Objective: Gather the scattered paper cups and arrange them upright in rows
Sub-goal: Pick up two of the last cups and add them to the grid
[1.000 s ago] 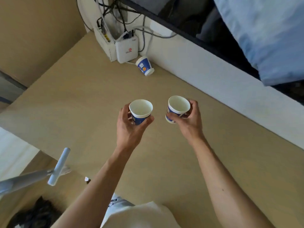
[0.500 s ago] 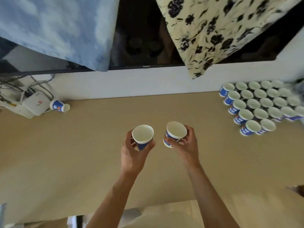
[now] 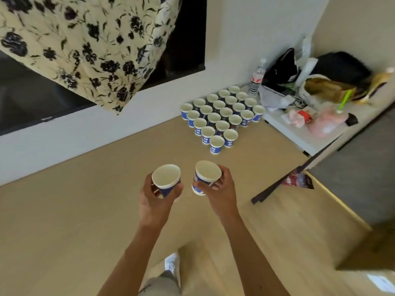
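Head view: left cup (image 3: 165, 178) and right cup (image 3: 206, 175), mouths up, held near the front corner of the cup rows (image 3: 220, 116); left hand (image 3: 156, 201) fingers curl round one, right hand (image 3: 221, 192) fingers pinch the other. Risk: a low approach may topple the tightly packed corner cups.

Non-task items I see from here:
- Floral cloth (image 3: 85, 45), top left, hanging over dark window (image 3: 186, 39).
- Tan floor (image 3: 64, 231).
- Water bottle (image 3: 257, 79), upright by wall.
- White shelf (image 3: 299, 135), right: pink bag (image 3: 327, 122), brown bag (image 3: 327, 88), green straw (image 3: 344, 99); black bundle (image 3: 282, 69) at back.
- Dark bar (image 3: 284, 180) on floor, red packet (image 3: 297, 179) beside it.
- Shoe (image 3: 172, 263), btm centre.
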`<move>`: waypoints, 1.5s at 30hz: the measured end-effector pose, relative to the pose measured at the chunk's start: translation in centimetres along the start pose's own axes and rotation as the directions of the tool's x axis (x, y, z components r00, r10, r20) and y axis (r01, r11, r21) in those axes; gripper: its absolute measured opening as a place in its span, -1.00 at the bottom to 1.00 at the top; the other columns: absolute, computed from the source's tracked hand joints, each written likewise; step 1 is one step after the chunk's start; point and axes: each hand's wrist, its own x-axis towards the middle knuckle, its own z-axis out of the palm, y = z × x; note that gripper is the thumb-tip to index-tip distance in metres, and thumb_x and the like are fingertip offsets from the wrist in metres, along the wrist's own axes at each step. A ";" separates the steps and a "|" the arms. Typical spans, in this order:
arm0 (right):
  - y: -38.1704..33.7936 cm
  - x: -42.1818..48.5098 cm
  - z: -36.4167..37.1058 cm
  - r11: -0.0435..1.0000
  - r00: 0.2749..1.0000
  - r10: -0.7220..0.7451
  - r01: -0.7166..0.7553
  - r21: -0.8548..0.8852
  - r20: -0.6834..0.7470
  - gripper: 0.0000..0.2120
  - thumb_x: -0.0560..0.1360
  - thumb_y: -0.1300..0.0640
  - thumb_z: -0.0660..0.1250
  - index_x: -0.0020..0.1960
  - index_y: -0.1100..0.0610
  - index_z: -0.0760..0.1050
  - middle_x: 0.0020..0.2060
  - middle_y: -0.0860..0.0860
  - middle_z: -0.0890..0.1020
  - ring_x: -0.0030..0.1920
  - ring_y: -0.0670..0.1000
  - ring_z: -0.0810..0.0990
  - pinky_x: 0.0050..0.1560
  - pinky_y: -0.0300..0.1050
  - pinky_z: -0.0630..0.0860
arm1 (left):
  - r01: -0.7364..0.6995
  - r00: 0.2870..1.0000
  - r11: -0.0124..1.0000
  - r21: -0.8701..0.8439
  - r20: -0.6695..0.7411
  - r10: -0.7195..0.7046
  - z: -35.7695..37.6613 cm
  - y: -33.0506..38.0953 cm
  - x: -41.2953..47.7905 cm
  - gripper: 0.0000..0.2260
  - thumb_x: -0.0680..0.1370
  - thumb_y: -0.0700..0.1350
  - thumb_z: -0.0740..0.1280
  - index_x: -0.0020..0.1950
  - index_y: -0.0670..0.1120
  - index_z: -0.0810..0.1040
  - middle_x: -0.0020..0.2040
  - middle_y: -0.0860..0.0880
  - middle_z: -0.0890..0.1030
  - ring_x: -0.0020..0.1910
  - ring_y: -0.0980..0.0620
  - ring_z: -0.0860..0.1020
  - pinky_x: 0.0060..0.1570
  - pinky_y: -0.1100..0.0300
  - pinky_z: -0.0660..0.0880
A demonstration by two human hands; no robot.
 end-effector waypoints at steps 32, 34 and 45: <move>5.3 35.1 -17.4 0.965 0.995 0.093 -0.080 -0.251 0.040 -0.45 0.31 0.23 0.60 0.18 0.00 0.42 -0.10 -0.27 0.60 -0.20 -0.26 0.58 -0.20 -0.41 0.52 | 0.068 0.988 0.997 -0.042 -0.138 -0.073 31.3 3.1 13.9 -0.49 0.27 0.07 0.56 0.18 0.13 0.54 0.07 0.18 0.66 0.09 0.12 0.63 0.06 0.26 0.56; 6.4 36.8 -17.7 0.956 0.991 0.104 -0.076 -0.282 0.086 -0.45 0.33 0.23 0.59 0.18 -0.04 0.40 -0.14 -0.33 0.58 -0.23 -0.24 0.56 -0.20 -0.37 0.53 | 0.094 0.978 0.995 -0.046 -0.180 -0.101 32.5 3.0 13.7 -0.47 0.26 0.06 0.56 0.20 0.08 0.54 0.07 0.16 0.66 0.08 0.11 0.64 0.06 0.26 0.57; 10.2 42.0 -19.1 0.914 0.947 0.165 -0.042 -0.404 0.275 -0.44 0.34 0.27 0.57 0.18 0.00 0.36 0.05 0.09 0.60 -0.06 0.20 0.61 0.03 0.09 0.57 | 0.205 0.914 0.979 0.019 -0.361 -0.184 37.3 2.9 12.9 -0.49 0.24 0.10 0.56 0.15 0.14 0.55 0.06 0.16 0.68 0.07 0.12 0.66 0.04 0.14 0.59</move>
